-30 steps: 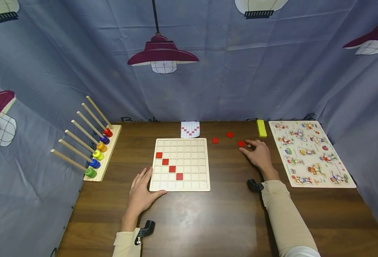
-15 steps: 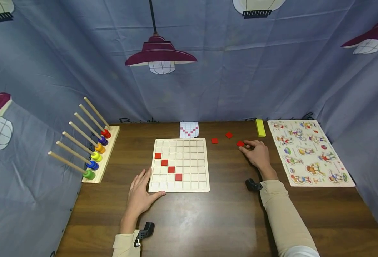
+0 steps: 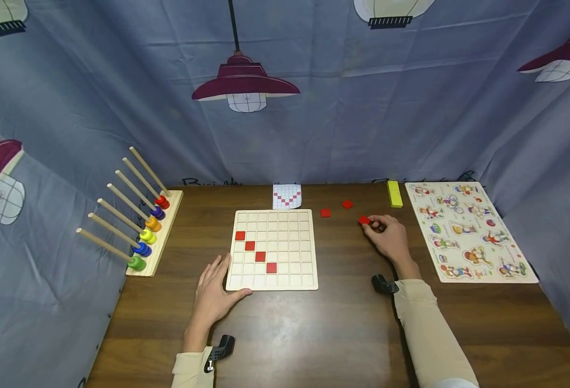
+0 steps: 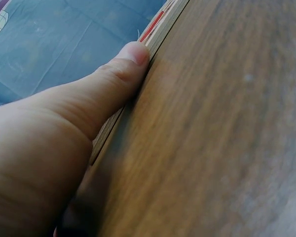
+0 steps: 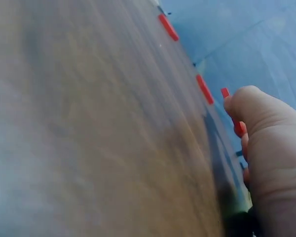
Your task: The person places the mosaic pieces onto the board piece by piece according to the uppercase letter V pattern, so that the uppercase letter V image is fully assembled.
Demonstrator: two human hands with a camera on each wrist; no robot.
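Note:
A pale wooden grid board point(image 3: 294, 250) lies on the table, with several red square tiles point(image 3: 261, 256) set in a diagonal line in its cells. My left hand point(image 3: 212, 293) rests at the board's lower left corner, fingers fairly straight along the left side. Its thumb point(image 4: 121, 71) lies against the near edge. To the right of the board, my right hand point(image 3: 391, 237) pinches a red tile point(image 3: 364, 220) between thumb and fingertips. In the right wrist view this tile point(image 5: 225, 92) is raised off the tabletop, partly hidden by the thumb.
Two loose red tiles point(image 3: 325, 213) lie right of the board. A small pattern card point(image 3: 287, 196) stands behind it. Farther right are a yellow block point(image 3: 394, 194) and a picture puzzle board point(image 3: 469, 231). A peg stand point(image 3: 161, 237) with coloured rings stands at the left.
My right hand has drawn slightly nearer to me, with the pinched red tile lifting from the table. My left hand stays at the board's corner.

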